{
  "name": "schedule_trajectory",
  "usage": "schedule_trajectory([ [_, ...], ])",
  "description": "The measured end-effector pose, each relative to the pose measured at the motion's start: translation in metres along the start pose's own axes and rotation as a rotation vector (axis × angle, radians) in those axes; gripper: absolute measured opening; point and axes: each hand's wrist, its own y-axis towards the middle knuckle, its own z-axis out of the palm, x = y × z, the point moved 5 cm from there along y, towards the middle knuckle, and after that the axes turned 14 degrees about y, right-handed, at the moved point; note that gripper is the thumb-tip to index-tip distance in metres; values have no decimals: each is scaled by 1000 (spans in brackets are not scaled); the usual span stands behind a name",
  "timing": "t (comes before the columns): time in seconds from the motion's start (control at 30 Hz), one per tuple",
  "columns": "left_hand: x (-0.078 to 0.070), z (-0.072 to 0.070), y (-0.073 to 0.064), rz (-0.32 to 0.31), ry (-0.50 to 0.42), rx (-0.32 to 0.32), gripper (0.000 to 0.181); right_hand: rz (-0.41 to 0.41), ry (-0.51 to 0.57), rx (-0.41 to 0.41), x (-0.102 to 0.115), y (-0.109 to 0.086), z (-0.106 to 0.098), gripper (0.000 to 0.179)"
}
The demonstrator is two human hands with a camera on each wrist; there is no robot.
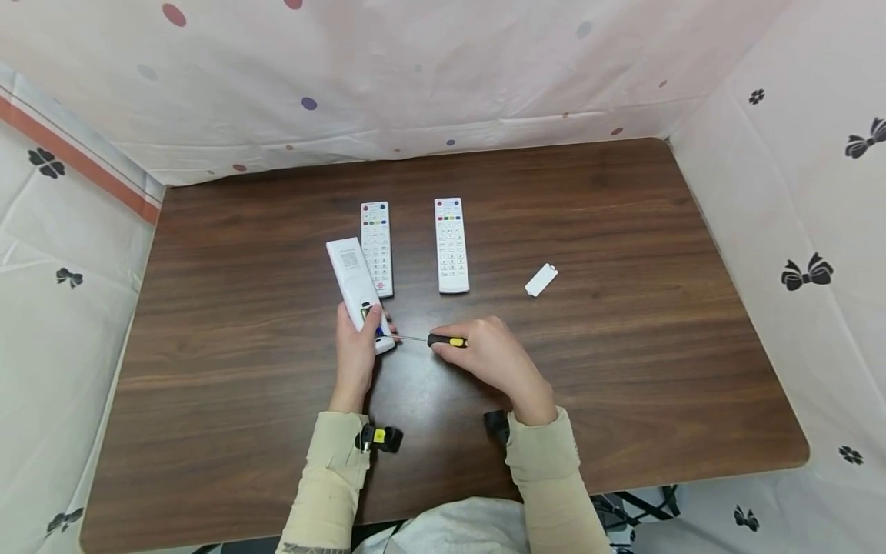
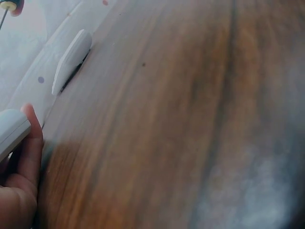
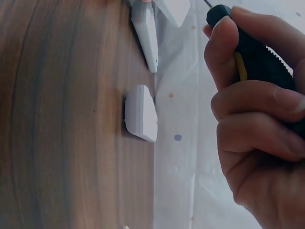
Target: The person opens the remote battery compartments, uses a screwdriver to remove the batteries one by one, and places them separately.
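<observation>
My left hand (image 1: 356, 350) grips a white remote control (image 1: 354, 273), turned back side up, with its battery compartment uncovered and a battery (image 1: 364, 312) partly visible inside. In my right hand (image 1: 487, 350) is a screwdriver (image 1: 446, 340) with a black and yellow handle. Its thin shaft points left, and the tip is at the lower end of the compartment; whether it touches the battery cannot be made out. The right wrist view shows the fingers curled round the screwdriver handle (image 3: 262, 62). In the left wrist view, the held remote's end (image 2: 13, 129) rests among the left fingers.
Two white remotes lie buttons up on the brown table (image 1: 623, 369): one remote (image 1: 377, 250) partly behind the held one, another remote (image 1: 452, 246) to its right. A small white battery cover (image 1: 541, 280) lies farther right. Patterned cloth (image 1: 415, 85) hangs behind the table.
</observation>
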Motion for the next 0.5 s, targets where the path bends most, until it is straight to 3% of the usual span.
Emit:
schedule_trajectory([
  [0.3,8,0,3,5,-5,11,37,60,24,5,-7,-3,-6,25],
  [0.5,4,0,0,16,-34,100,39,87,50,-44,-9,0,-7,27],
])
